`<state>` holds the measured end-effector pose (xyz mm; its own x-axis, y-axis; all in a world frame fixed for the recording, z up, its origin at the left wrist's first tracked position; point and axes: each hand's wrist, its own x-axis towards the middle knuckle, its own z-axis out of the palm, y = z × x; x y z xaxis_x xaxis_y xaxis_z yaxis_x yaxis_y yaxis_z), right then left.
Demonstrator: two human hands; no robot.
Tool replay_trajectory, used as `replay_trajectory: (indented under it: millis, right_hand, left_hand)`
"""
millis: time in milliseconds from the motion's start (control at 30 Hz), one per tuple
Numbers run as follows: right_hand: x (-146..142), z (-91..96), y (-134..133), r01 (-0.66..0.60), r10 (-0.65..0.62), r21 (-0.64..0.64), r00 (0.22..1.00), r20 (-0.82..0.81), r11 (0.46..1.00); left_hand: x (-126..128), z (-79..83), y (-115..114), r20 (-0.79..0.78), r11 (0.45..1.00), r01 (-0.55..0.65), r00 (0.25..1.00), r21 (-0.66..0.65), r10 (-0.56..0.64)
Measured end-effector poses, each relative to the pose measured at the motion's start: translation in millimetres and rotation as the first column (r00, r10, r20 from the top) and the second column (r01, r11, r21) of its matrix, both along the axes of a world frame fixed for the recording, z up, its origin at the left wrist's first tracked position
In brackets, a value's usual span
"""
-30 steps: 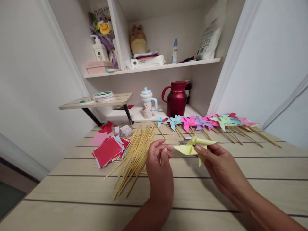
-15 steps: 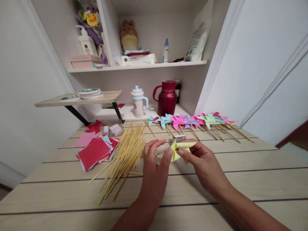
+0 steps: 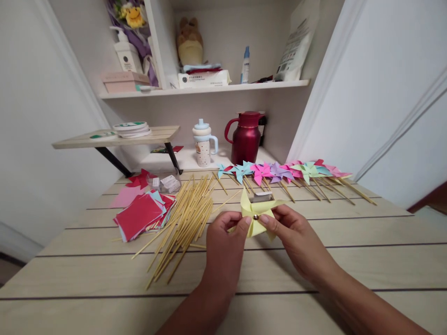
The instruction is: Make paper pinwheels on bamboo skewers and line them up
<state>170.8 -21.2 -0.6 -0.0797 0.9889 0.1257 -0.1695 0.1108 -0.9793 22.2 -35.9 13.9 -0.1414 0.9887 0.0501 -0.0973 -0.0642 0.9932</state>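
Observation:
A yellow paper pinwheel (image 3: 256, 214) with a small metal pin at its centre is held above the wooden table (image 3: 314, 260). My left hand (image 3: 223, 237) pinches its left side with thumb and fingertips. My right hand (image 3: 293, 232) pinches its right side, thumb close to the pin. Both hands are closed on the paper. A pile of bamboo sticks (image 3: 181, 218) lies just left of my left hand. A small metal tin (image 3: 261, 196) sits behind the pinwheel.
A stack of coloured paper squares (image 3: 141, 214), red on top, lies at the left. Several finished pinwheels on sticks (image 3: 282, 173) line the back right. A red jug (image 3: 246, 138) and a spouted cup (image 3: 203, 144) stand behind. A small side shelf (image 3: 115, 138) juts out at the left.
My left hand came over and took hold of the yellow pinwheel. The pinwheel turned so its centre pin faces me. Both hands drew closer together.

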Motion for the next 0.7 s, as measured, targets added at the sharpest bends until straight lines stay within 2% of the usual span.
replay_trajectory:
  millis: [133, 200, 267, 333, 400, 467, 500, 567, 700]
  right_hand:
    - [1.6, -1.2, 0.2, -0.007, 0.004, 0.035, 0.996, 0.092, 0.999]
    - [2.9, 0.7, -1.2, 0.026, -0.048, 0.130, 0.985, 0.165, 0.991]
    - [5.1, 5.0, -4.1, 0.077, -0.155, 0.283, 0.952, 0.264, 0.956]
    - [8.0, 10.6, -7.9, 0.082, -0.282, 0.501, 0.897, 0.339, 0.862]
    - [11.5, 15.5, -11.6, 0.024, -0.376, 0.709, 0.860, 0.344, 0.705]
    - [15.1, 18.5, -14.5, -0.042, -0.408, 0.833, 0.858, 0.313, 0.551]
    - [16.8, 19.2, -15.6, -0.068, -0.406, 0.862, 0.862, 0.304, 0.503]
    - [19.5, 19.3, -17.0, -0.107, -0.394, 0.884, 0.866, 0.307, 0.454]
    - [20.8, 19.1, -17.8, -0.128, -0.387, 0.889, 0.866, 0.316, 0.439]
  left_hand:
    - [0.9, 2.9, -0.5, -0.088, 0.999, -0.035, 0.995, 0.034, 0.038]
    - [1.1, 2.9, -0.6, -0.144, 0.994, -0.042, 0.988, 0.106, 0.057]
    - [1.1, 1.8, -1.8, -0.210, 0.969, -0.042, 0.973, 0.245, 0.095]
    - [0.8, 0.1, -4.5, -0.282, 0.903, -0.041, 0.943, 0.427, 0.176]
    - [0.0, -1.6, -8.4, -0.334, 0.804, -0.026, 0.901, 0.594, 0.276]
    - [-1.0, -2.8, -12.8, -0.357, 0.705, 0.007, 0.866, 0.709, 0.350]
    - [-1.6, -3.0, -14.9, -0.361, 0.666, 0.024, 0.855, 0.746, 0.373]
    - [-2.7, -3.0, -18.1, -0.366, 0.612, 0.052, 0.841, 0.789, 0.400]
    - [-4.9, -1.6, -20.3, -0.389, 0.568, 0.088, 0.814, 0.818, 0.433]
